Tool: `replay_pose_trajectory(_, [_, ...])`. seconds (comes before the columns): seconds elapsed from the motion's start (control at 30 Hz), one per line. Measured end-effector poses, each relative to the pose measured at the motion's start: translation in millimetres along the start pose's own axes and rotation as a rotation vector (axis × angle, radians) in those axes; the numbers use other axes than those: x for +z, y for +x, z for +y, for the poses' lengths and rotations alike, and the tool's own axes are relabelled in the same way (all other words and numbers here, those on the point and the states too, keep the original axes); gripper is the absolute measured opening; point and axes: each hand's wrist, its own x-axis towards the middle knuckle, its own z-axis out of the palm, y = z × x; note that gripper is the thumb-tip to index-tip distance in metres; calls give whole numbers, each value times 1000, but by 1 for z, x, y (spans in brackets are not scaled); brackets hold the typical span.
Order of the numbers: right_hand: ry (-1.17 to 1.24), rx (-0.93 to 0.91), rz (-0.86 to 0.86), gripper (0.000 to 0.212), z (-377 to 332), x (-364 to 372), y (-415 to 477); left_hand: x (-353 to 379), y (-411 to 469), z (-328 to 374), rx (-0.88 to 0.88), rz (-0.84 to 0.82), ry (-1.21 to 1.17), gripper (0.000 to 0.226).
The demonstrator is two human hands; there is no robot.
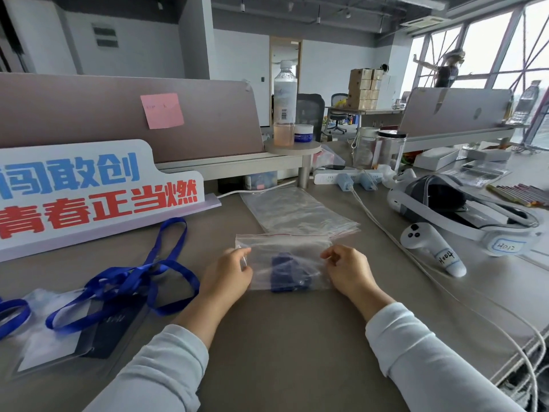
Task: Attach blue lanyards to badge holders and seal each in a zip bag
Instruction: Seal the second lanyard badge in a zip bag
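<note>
Zip bag point(285, 257) lying crosswise, red-lined mouth facing away, left hand point(230, 275) and right hand point(349, 270) fingers pinching its ends

Blue lanyards point(124, 281), pink note point(162, 110)

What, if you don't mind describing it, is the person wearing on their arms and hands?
Both arms are covered by long, pale grey-white sleeves of soft, slightly creased fabric that end at the wrists. The left hand and the right hand are bare: no gloves, and no rings, watch or bracelet show in this view. The sleeves carry no visible markings or logos.
</note>
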Motion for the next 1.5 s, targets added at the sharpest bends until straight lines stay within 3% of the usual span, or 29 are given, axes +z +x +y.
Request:
replay_pose_trajectory(0.07, [-119, 30, -17, 24, -4, -1, -1, -1, -2, 2, -17, -5, 121, 43])
replay_pose_trajectory(0.17, [-272, 121, -26, 49, -11, -4, -3, -5, -3, 5, -109, 2, 265, 45])
replay_pose_trajectory(0.27, [-230, 156, -11, 53, -15, -4, -3, -9, 0, 9, -221, -3, 282, 45])
replay_pose_trajectory(0.4, [-51, 191, -30, 46, -19, -2, -5, -10, 7, 15, -327, -37, 114, 43])
replay_pose_trajectory(0.53, [170, 153, -29, 52, -17, -7, -5, -15, 11, 16, -391, -107, -38, 49])
replay_pose_trajectory(0.67, [302, 160, -83, 46, -14, -6, -5, -20, 11, 10, -403, -130, -335, 55])
replay_pose_trajectory(0.8, [513, 236, -21, 25, -13, -6, -8, -21, 2, 5, -325, -53, -598, 64])
replay_pose_trajectory(0.97, [677, 228, 1, 23, -41, -8, -22, -42, -19, 0, -238, 70, -719, 25])
replay_pose_trajectory(1.13, [701, 162, -133, 16, -97, 16, -43, -96, -53, -40, -312, 147, -743, 14])
replay_pose_trajectory(1.4, [779, -1, -410, 9, -233, 99, -108, -214, -129, -138, -482, 430, -639, 5])
replay_pose_trajectory(1.5, [787, -50, -517, 9, -277, 132, -137, -248, -157, -179, -577, 485, -612, 17])
